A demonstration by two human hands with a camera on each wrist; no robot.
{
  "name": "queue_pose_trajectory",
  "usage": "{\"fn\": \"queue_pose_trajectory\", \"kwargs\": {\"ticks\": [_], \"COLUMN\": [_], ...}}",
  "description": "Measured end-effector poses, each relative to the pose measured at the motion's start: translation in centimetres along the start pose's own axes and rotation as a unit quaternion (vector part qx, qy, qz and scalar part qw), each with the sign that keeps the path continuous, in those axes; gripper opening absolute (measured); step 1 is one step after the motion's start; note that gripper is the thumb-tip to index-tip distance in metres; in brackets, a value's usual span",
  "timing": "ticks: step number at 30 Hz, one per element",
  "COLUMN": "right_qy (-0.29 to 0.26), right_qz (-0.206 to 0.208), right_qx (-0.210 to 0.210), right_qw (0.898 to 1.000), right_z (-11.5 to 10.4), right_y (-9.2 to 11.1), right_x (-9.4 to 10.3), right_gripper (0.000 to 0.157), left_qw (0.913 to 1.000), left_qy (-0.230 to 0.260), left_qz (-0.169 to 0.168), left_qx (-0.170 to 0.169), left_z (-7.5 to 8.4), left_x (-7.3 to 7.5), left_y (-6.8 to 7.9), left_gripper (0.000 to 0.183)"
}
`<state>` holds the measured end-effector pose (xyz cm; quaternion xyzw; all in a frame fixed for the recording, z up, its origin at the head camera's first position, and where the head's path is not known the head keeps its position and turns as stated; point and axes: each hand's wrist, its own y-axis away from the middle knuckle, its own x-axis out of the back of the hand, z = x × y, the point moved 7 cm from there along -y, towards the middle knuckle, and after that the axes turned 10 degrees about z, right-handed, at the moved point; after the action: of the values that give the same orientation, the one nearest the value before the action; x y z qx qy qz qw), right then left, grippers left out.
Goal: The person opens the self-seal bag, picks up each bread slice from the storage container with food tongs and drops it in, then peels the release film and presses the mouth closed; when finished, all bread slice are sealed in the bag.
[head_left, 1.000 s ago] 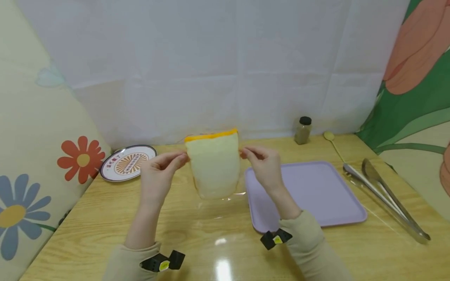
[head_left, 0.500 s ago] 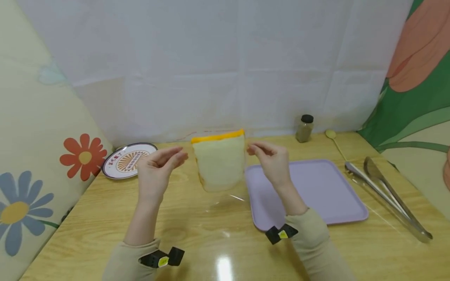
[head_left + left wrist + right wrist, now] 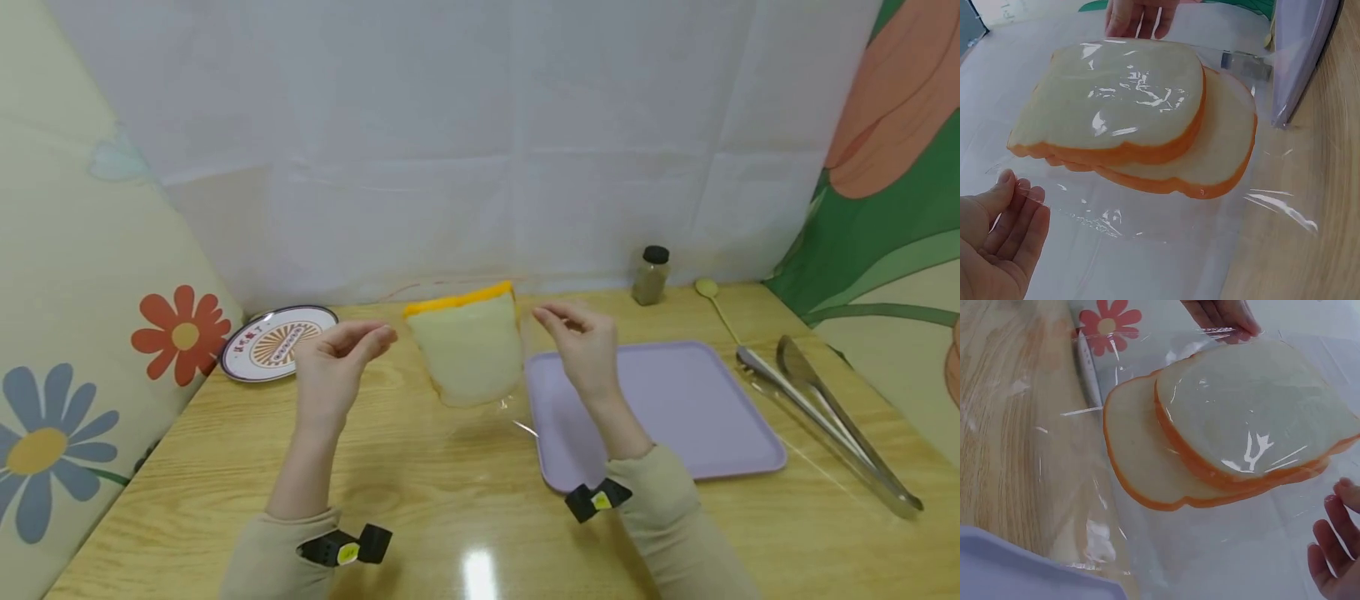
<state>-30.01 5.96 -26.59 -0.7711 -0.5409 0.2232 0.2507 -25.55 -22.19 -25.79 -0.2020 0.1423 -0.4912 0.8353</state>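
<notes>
Two bread slices (image 3: pixel 1116 106) with orange crusts lie overlapped inside a clear plastic bag (image 3: pixel 1094 215), one offset behind the other in both wrist views. The bag hangs above the table between the hands, and the head view shows mainly the front slice (image 3: pixel 472 350), slightly tilted. At the bag's left edge my left hand (image 3: pixel 333 367) pinches the film between thumb and fingertips. My right hand (image 3: pixel 585 354) pinches the opposite edge; its fingers (image 3: pixel 1335 537) show at the right of the right wrist view. Much of the transparent film is hard to see in the head view.
A lilac tray (image 3: pixel 675 408) lies right of the bag, partly behind the right forearm. Metal tongs (image 3: pixel 832 433), a yellow spoon (image 3: pixel 717 310) and a black-capped jar (image 3: pixel 651 277) are farther right. A patterned plate (image 3: pixel 262 354) stands at back left; a white cloth (image 3: pixel 450 150) hangs behind.
The hands have spread slightly apart, with the right hand moving right. Inside the bag the bread has shifted a little to the right overall, and its top edge slants more.
</notes>
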Motion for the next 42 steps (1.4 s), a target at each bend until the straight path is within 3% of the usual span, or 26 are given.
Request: {"fn": "queue_pose_trajectory", "kwargs": {"ticks": [6, 8, 11, 13, 15, 17, 22, 26, 31, 37, 42], "right_qy": [-0.002, 0.012, 0.063, 0.099, 0.121, 0.119, 0.022, -0.044, -0.002, 0.017, 0.064], "right_qz": [0.008, -0.008, -0.08, -0.138, -0.17, -0.161, -0.054, -0.017, -0.038, -0.009, -0.089], "right_qx": [-0.005, -0.002, -0.005, -0.009, -0.016, -0.03, -0.058, -0.035, 0.038, 0.061, 0.072], "right_qw": [1.0, 1.0, 0.995, 0.985, 0.978, 0.979, 0.997, 0.998, 0.999, 0.998, 0.991], "right_z": [0.4, 0.4, 0.9, 1.4, 2.0, 2.2, 1.0, -0.4, -1.6, -2.3, -1.9], "right_y": [0.0, 0.0, 0.4, 0.9, 1.2, 1.2, 0.2, -0.2, 0.0, -0.4, 0.0], "right_x": [0.1, -0.1, -0.9, -1.7, -2.1, -2.0, -0.5, 0.0, -0.3, 0.5, -0.6], "right_gripper": [0.011, 0.012, 0.012, 0.012, 0.014, 0.015, 0.014, 0.012, 0.008, 0.008, 0.008], "left_qw": [0.9998, 0.9999, 0.9967, 0.9884, 0.9778, 0.9797, 0.9989, 0.9993, 0.9996, 0.9991, 0.9954], "left_qy": [0.019, 0.013, -0.066, -0.127, -0.177, -0.168, -0.031, 0.033, -0.018, 0.004, -0.082], "left_qz": [0.001, -0.009, -0.046, -0.082, -0.109, -0.104, -0.018, 0.01, -0.01, 0.028, -0.041], "left_qx": [-0.002, -0.006, 0.003, 0.018, 0.029, 0.034, 0.029, 0.01, -0.021, -0.032, -0.028], "left_z": [0.2, 0.3, -0.2, -0.8, -1.3, -1.3, 0.0, 1.0, 1.7, 2.0, 1.5], "left_x": [0.2, 0.1, -0.2, -0.4, -0.4, -0.3, 0.5, 0.6, -0.2, 0.4, -0.5], "left_y": [-0.1, -0.1, 0.0, 0.1, 0.2, 0.2, -0.2, -0.1, 0.3, 0.2, 0.5], "left_gripper": [0.004, 0.007, 0.02, 0.027, 0.031, 0.031, 0.017, 0.007, 0.01, 0.008, 0.016]}}
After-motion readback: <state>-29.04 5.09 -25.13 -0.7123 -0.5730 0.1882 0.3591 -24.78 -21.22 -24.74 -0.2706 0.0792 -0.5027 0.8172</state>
